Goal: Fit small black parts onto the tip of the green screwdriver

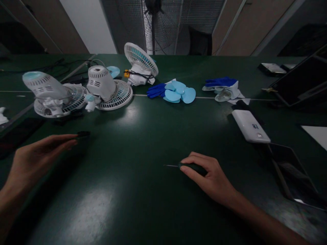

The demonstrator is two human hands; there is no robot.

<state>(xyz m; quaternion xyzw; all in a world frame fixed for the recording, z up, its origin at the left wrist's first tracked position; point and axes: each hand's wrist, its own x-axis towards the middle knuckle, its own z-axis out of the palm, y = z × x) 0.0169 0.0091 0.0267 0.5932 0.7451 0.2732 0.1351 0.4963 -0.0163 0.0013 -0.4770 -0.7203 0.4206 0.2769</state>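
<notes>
My right hand (208, 173) is closed around the dark handle of a screwdriver (171, 165), its thin shaft pointing left just over the green table. On the left, my left hand (42, 156) has thumb and forefinger brought close together at a small dark piece (84, 133), which looks pinched at the fingertips; its kind is too dark to make out. Beyond that hand lie two white fan bodies with round grilles, one fan (48, 90) at the far left and another fan (102, 83) beside it.
Farther back stands a third fan (140, 64). Light-blue fan blades (180, 92) lie by blue gloves (156, 90); more gloves (223, 88) are to the right. A white power bank-like box (250, 126), a dark tablet-like slab (293, 170) and a monitor-like screen (304, 78) occupy the right side.
</notes>
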